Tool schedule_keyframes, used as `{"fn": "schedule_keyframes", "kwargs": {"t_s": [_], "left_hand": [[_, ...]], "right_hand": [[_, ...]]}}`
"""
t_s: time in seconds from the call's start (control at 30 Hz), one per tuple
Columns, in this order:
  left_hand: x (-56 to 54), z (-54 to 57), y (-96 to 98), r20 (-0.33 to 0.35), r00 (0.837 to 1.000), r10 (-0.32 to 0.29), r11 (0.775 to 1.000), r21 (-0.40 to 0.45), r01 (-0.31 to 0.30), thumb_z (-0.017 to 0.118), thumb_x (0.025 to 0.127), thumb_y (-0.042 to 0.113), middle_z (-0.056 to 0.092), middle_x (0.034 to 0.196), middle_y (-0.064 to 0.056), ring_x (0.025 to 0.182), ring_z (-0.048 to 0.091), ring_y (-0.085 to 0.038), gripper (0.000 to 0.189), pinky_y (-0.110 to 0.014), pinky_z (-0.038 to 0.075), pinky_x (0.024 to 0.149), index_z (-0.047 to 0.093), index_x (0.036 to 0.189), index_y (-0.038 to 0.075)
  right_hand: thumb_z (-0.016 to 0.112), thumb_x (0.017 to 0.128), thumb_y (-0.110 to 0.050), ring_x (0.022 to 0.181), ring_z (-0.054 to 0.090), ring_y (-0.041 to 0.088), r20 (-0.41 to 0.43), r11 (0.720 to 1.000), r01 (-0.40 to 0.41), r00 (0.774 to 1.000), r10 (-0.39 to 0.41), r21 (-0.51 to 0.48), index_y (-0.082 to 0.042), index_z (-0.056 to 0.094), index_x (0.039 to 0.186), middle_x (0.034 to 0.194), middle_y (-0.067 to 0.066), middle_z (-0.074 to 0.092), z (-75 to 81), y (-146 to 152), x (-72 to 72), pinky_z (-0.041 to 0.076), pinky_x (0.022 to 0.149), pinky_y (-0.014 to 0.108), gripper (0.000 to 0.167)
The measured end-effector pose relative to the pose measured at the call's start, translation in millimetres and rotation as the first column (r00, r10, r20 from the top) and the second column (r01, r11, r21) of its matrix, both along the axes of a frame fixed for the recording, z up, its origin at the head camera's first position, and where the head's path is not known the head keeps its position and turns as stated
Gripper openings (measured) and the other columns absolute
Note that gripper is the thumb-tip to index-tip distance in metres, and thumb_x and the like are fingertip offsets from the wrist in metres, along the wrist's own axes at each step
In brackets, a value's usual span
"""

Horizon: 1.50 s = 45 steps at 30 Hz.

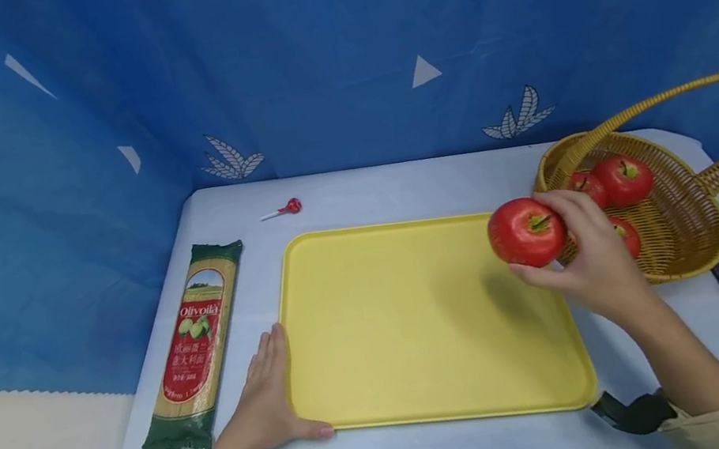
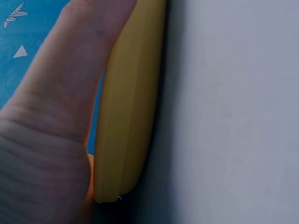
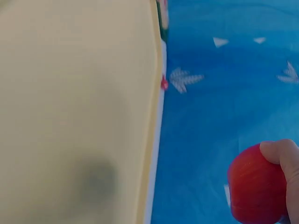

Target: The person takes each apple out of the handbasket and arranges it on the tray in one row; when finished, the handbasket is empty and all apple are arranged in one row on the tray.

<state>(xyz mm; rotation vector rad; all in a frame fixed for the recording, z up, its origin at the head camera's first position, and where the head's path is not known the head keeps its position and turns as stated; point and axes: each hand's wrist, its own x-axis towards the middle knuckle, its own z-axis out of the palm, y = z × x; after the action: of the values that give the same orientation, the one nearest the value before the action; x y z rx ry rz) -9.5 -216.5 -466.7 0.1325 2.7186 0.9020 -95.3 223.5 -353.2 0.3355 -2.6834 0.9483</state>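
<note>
Apple in the air, tray waiting

Right hand (image 1: 593, 259) has its grip curled round a shiny red apple (image 1: 525, 231), held above the flat yellow plastic tray (image 1: 433, 396)'s right end; left hand (image 1: 265, 406) lies spread flat against the tray's left edge on the counter (image 1: 396, 186).

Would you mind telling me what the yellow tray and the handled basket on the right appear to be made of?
The yellow tray looks like moulded plastic with a matt finish: uniform colour, rounded corners, a smooth raised rim, only soft reflections. The basket seems to be woven wicker or rattan, perhaps a plastic imitation: tan strands interlace in its wall, and its arched handle looks wrapped.
</note>
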Motion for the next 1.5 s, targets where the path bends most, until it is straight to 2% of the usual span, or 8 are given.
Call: {"fn": "schedule_keyframes", "kwargs": {"t_s": [0.03, 0.1, 0.2, 0.4, 0.7, 1.0, 1.3, 1.5], "left_hand": [[0.0, 0.2, 0.1, 0.001, 1.000, 0.001, 1.000, 0.001, -0.001, 0.086, 0.043, 0.075, -0.003, 0.168, -0.014, 0.155, -0.004, -0.038, 0.163, -0.064, 0.009, 0.121, -0.009, 0.159, 0.011], [-0.1, -0.4, 0.1, 0.001, 1.000, -0.001, 1.000, -0.001, 0.001, 0.086, 0.043, 0.075, -0.004, 0.168, -0.014, 0.155, -0.004, -0.038, 0.163, -0.064, 0.009, 0.121, -0.009, 0.159, 0.011], [0.5, -0.5, 0.5, 0.004, 1.000, 0.001, 1.000, 0.001, -0.001, 0.086, 0.043, 0.075, -0.004, 0.168, -0.014, 0.155, -0.005, -0.037, 0.164, -0.063, 0.008, 0.122, -0.009, 0.159, 0.011], [1.5, 2.0, 0.6, 0.019, 1.000, 0.007, 1.000, 0.010, -0.007, 0.088, 0.043, 0.073, -0.004, 0.168, -0.013, 0.155, -0.005, -0.036, 0.163, -0.062, 0.006, 0.123, -0.008, 0.160, 0.011], [0.7, -1.3, -0.9, 0.003, 1.000, -0.004, 1.000, 0.009, 0.004, 0.085, 0.041, 0.077, -0.003, 0.169, -0.011, 0.155, -0.004, -0.035, 0.164, -0.059, 0.007, 0.124, -0.008, 0.160, 0.012], [-0.3, -2.0, -1.6, -0.004, 1.000, -0.011, 1.000, -0.006, 0.011, 0.083, 0.041, 0.080, -0.004, 0.169, -0.010, 0.156, -0.004, -0.035, 0.164, -0.058, 0.008, 0.124, -0.009, 0.159, 0.013], [-1.5, -1.7, -0.3, -0.003, 1.000, -0.023, 1.000, -0.008, 0.023, 0.082, 0.043, 0.080, -0.004, 0.169, -0.011, 0.156, -0.004, -0.035, 0.163, -0.058, 0.007, 0.124, -0.009, 0.159, 0.011], [-0.9, -1.9, -1.0, 0.013, 1.000, -0.012, 1.000, -0.008, 0.012, 0.084, 0.045, 0.077, -0.004, 0.169, -0.010, 0.156, -0.006, -0.034, 0.161, -0.059, 0.007, 0.124, -0.009, 0.159, 0.012]], "right_hand": [[0.093, 0.067, -0.022, 0.125, 0.049, 0.030, 0.007, 0.999, -0.032, 0.999, 0.032, -0.006, -0.011, 0.049, 0.143, 0.141, 0.013, 0.047, -2.8, -8, -3.5, 0.056, 0.090, 0.034, 0.089], [0.093, 0.068, -0.024, 0.125, 0.049, 0.028, 0.021, 0.995, -0.095, 0.995, 0.095, -0.014, -0.010, 0.049, 0.142, 0.141, 0.012, 0.048, -9.4, -25, -11.6, 0.057, 0.089, 0.052, 0.088], [0.091, 0.070, -0.029, 0.126, 0.048, 0.028, 0.060, 0.982, -0.185, 0.981, 0.186, -0.032, -0.010, 0.048, 0.143, 0.140, 0.011, 0.048, -19.5, -50, -24.1, 0.055, 0.091, 0.056, 0.086], [0.088, 0.072, -0.038, 0.128, 0.047, 0.024, 0.203, 0.958, -0.280, 0.936, 0.288, -0.064, -0.017, 0.047, 0.144, 0.142, 0.004, 0.046, -36.7, -110, -41.1, 0.057, 0.092, 0.049, 0.085], [0.086, 0.074, -0.039, 0.131, 0.044, 0.024, 0.281, 0.907, -0.421, 0.871, 0.402, 0.004, -0.017, 0.044, 0.145, 0.144, 0.004, 0.045, -63.5, -187, -57.0, 0.058, 0.092, 0.044, 0.086], [0.087, 0.074, -0.035, 0.129, 0.046, 0.021, 0.304, 0.897, -0.441, 0.851, 0.428, -0.028, -0.017, 0.043, 0.145, 0.143, 0.001, 0.047, -76.4, -226, -68.0, 0.057, 0.093, 0.041, 0.086], [0.087, 0.075, -0.034, 0.129, 0.047, 0.019, 0.355, 0.884, -0.431, 0.810, 0.468, -0.181, -0.015, 0.036, 0.146, 0.145, 0.001, 0.041, -83.0, -246, -73.7, 0.055, 0.098, 0.037, 0.090], [0.087, 0.074, -0.038, 0.133, 0.046, 0.020, 0.373, 0.883, -0.441, 0.802, 0.467, -0.158, -0.016, 0.031, 0.151, 0.149, 0.003, 0.039, -84.0, -249, -71.7, 0.054, 0.100, 0.039, 0.098]]}}
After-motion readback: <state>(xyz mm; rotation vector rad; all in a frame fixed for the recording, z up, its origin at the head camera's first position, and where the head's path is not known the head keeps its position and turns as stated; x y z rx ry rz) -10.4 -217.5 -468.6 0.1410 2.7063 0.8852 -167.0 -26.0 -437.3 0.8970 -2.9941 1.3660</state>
